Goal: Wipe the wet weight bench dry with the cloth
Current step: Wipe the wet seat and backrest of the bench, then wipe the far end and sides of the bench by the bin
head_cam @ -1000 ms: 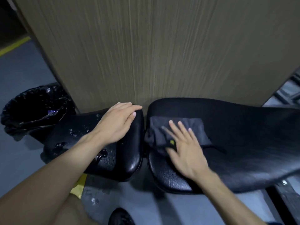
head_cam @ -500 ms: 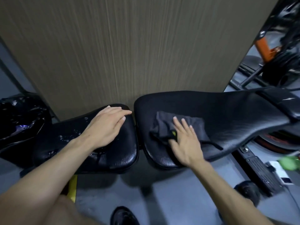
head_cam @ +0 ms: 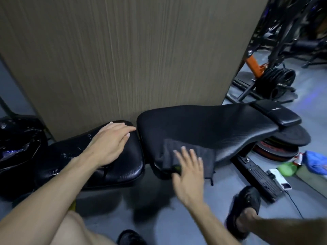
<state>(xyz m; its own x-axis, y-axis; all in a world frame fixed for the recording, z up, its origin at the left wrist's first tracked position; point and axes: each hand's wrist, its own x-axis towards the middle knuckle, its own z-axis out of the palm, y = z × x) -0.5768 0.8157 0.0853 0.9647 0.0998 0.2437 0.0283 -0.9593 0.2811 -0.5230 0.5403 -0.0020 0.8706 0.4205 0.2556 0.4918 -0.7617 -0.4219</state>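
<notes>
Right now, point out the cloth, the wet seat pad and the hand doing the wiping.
cloth (head_cam: 208, 157): head view, bare right part of the fabric.
wet seat pad (head_cam: 127, 167): head view, dry-looking front right corner.
right hand (head_cam: 190, 171): head view, back of the hand.

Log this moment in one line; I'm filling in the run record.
left hand: flat on wet seat pad | right hand: pressing cloth on back pad | droplets remain on seat pad

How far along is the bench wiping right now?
Partway. The long back pad shows no droplets, so it looks mostly dry. The right hand presses the cloth flat at its near end. Left to do: the seat pad, where the left hand rests, has water beads.
</notes>
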